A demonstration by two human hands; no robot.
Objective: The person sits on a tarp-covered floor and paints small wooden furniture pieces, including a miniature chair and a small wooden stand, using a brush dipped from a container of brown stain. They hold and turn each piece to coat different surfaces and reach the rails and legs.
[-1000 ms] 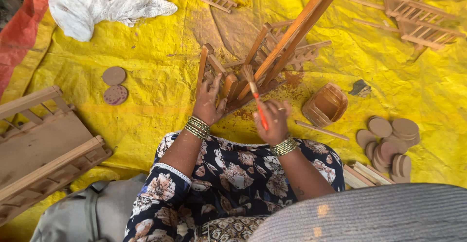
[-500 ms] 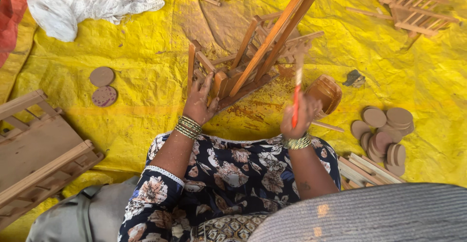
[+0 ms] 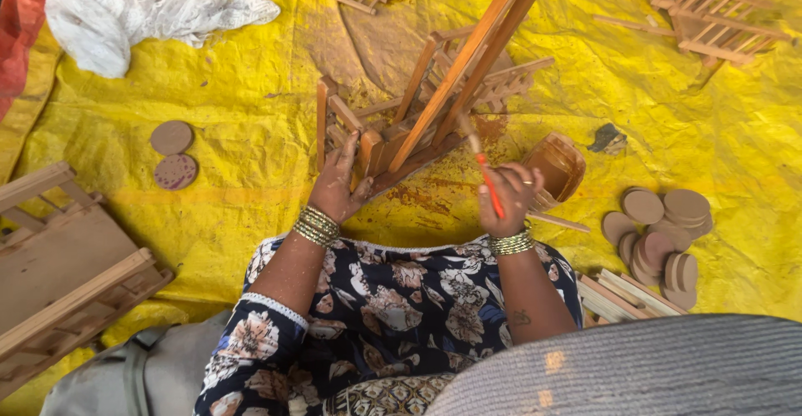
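Observation:
A small wooden frame piece (image 3: 418, 107) made of slats lies on the yellow sheet (image 3: 251, 132) in front of me, with long wooden bars rising from it toward the top of the view. My left hand (image 3: 338, 184) rests on its near left corner and holds it steady. My right hand (image 3: 510, 199) grips a thin brush with a red handle (image 3: 486, 178), its bristle tip pointing up toward the lower bar. A brown container (image 3: 555, 165) sits just right of my right hand. Bangles circle both wrists.
Round wooden discs (image 3: 660, 232) are heaped at the right, two more discs (image 3: 173, 155) at the left. A white cloth (image 3: 142, 7) lies top left. Wooden crates (image 3: 67, 274) stand at the left edge, slatted pieces (image 3: 710, 11) top right, loose strips (image 3: 618, 295) lower right.
My right hand swung the brush out to the container at the right, then came back toward the frame. The left hand stayed on the frame.

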